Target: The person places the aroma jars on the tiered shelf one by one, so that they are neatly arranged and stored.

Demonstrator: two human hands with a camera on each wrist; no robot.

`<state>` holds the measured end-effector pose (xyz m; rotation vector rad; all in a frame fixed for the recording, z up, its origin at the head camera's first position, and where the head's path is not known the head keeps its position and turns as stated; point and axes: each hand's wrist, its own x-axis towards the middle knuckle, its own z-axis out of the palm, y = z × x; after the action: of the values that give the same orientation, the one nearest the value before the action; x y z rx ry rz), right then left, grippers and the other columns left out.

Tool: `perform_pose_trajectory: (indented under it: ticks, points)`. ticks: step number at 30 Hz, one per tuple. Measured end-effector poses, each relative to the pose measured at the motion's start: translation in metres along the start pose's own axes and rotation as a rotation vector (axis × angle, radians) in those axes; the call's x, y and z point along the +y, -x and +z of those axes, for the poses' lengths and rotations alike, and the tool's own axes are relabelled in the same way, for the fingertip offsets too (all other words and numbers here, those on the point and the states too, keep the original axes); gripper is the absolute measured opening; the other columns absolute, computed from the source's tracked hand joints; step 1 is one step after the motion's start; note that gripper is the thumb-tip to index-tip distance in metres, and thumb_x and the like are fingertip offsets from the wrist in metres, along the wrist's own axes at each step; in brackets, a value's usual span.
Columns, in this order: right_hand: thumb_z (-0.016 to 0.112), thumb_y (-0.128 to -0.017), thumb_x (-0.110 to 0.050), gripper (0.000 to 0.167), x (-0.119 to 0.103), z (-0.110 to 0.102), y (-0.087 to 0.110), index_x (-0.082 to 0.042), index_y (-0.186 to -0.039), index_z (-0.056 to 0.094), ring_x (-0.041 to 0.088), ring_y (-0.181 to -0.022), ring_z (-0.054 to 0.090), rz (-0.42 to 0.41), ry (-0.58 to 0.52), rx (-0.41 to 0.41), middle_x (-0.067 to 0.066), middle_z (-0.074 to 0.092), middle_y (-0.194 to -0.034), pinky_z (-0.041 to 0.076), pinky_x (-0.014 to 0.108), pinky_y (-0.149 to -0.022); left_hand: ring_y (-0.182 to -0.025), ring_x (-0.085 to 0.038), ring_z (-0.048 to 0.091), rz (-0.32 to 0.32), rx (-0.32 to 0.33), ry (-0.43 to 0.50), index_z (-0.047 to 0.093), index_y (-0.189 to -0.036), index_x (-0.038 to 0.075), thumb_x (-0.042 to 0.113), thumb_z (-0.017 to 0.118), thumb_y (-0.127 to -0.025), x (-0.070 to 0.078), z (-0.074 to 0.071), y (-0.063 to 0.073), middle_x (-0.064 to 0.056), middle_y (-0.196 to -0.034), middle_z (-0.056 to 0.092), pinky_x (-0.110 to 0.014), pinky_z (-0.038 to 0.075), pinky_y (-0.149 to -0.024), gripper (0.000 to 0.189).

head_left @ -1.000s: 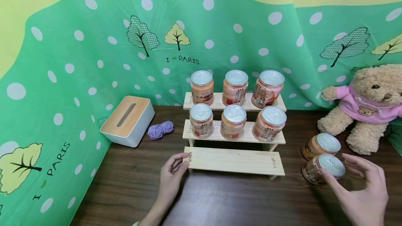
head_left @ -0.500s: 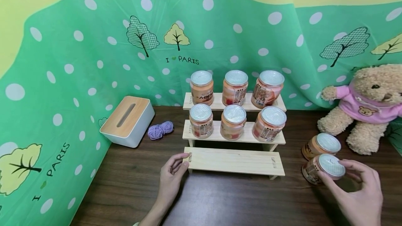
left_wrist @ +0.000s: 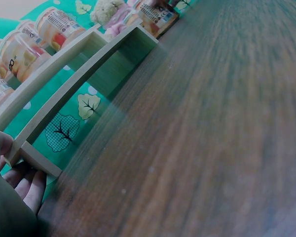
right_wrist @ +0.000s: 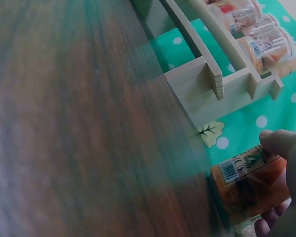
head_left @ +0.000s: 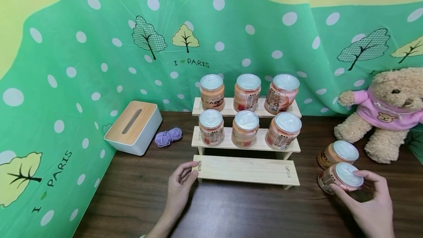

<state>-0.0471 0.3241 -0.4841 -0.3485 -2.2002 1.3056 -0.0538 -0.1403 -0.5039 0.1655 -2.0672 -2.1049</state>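
Note:
A three-tier pale wooden display rack (head_left: 244,170) stands on the dark table. At its lowest step, my left hand (head_left: 178,188) pinches the left end, which the left wrist view shows from below with the fingers (left_wrist: 32,187) by the side panel. To the right of the rack, a lidded jar (head_left: 332,181) with an orange printed label is gripped by my right hand (head_left: 371,201), thumb on one side and fingers on the other. That jar (right_wrist: 251,182) appears low by the table in the right wrist view. Another jar (head_left: 330,155) stands just behind it.
Three jars (head_left: 246,98) line the top step and three more jars (head_left: 244,135) the middle step. A teddy bear (head_left: 384,113) in pink sits at the back right. Left of the rack are purple yarn (head_left: 168,137) and a tissue box (head_left: 135,127). A green cloth (head_left: 231,39) hangs behind.
My right hand has moved left and closed its fingers onto the front jar; before, they stood apart around it. My left hand keeps its place on the rack.

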Motion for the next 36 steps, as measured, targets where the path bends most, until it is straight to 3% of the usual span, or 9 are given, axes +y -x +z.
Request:
perform_pose_trajectory:
  ticks: [3, 7, 12, 22, 36]
  points:
    - [0.085, -0.062, 0.035, 0.087, 0.0037, 0.0020, 0.0006, -0.010, -0.132, 0.064, -0.001, -0.100, 0.061, -0.029, -0.014, -0.008, -0.009, 0.059, -0.121, 0.050, 0.001, -0.078, -0.123, -0.007, 0.072, 0.004, -0.003, 0.000, 0.074, -0.127, -0.007, -0.002, 0.073, -0.103, 0.0001, -0.0001, -0.0001, -0.022, -0.133, 0.077, -0.019, 0.054, -0.109, 0.025]
    - [0.084, -0.059, 0.038, 0.088, 0.0059, 0.0034, 0.0010, 0.004, -0.136, 0.059, -0.001, -0.098, 0.062, -0.066, -0.024, -0.007, -0.008, 0.061, -0.120, 0.051, 0.001, -0.076, -0.123, -0.007, 0.072, 0.032, -0.009, 0.000, 0.074, -0.127, -0.006, 0.000, 0.074, -0.103, -0.0015, -0.0011, -0.0002, -0.021, -0.132, 0.077, -0.019, 0.055, -0.108, 0.025]
    - [0.084, -0.059, 0.038, 0.087, 0.0062, 0.0048, 0.0008, 0.004, -0.136, 0.060, -0.001, -0.099, 0.062, -0.067, -0.032, 0.008, -0.009, 0.062, -0.119, 0.051, 0.001, -0.078, -0.122, -0.006, 0.072, 0.100, -0.014, -0.014, 0.076, -0.125, -0.003, 0.005, 0.074, -0.103, -0.0068, -0.0033, -0.0002, -0.016, -0.129, 0.079, -0.018, 0.056, -0.105, 0.023]
    - [0.085, -0.058, 0.037, 0.084, 0.0041, 0.0042, 0.0034, 0.018, -0.135, 0.059, -0.006, -0.098, 0.067, -0.132, -0.016, 0.051, -0.015, 0.065, -0.118, 0.051, 0.003, -0.085, -0.123, -0.007, 0.072, 0.003, -0.004, 0.004, 0.074, -0.127, -0.006, -0.001, 0.074, -0.103, 0.0000, -0.0006, -0.0005, -0.021, -0.133, 0.077, -0.019, 0.055, -0.108, 0.025]
    - [0.086, -0.061, 0.033, 0.080, -0.0011, 0.0016, 0.0062, 0.016, -0.137, 0.063, -0.006, -0.098, 0.067, -0.133, -0.013, 0.095, -0.019, 0.068, -0.120, 0.050, 0.005, -0.086, -0.122, -0.007, 0.072, 0.010, -0.013, 0.026, 0.072, -0.128, -0.009, -0.005, 0.072, -0.102, -0.0001, -0.0009, 0.0000, -0.025, -0.133, 0.075, -0.020, 0.055, -0.108, 0.026]
